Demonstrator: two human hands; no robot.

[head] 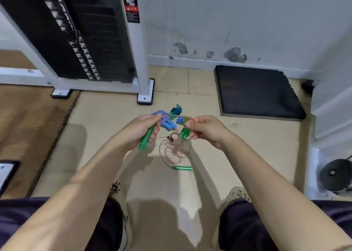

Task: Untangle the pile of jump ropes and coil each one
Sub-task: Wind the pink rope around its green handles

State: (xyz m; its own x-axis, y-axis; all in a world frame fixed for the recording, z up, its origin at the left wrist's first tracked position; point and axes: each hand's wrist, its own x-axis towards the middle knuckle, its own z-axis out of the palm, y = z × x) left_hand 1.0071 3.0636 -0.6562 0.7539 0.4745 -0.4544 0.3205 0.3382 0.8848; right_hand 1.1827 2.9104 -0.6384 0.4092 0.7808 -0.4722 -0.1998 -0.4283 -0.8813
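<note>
Beige tiled floor (114, 117) beneath a scuffed white wall (228, 22); weight stack (85, 41) at left, black mat (257, 92) beside it. Left hand (142, 130) grips a green handle (145, 141) and blue-wrapped rope bundle (164, 118); right hand (204, 129) pinches the pink rope (174, 151), whose loops hang between the hands.

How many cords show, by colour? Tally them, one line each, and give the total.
Pink cord: 1
Blue-and-white braided cord: 1
Total: 2
</note>
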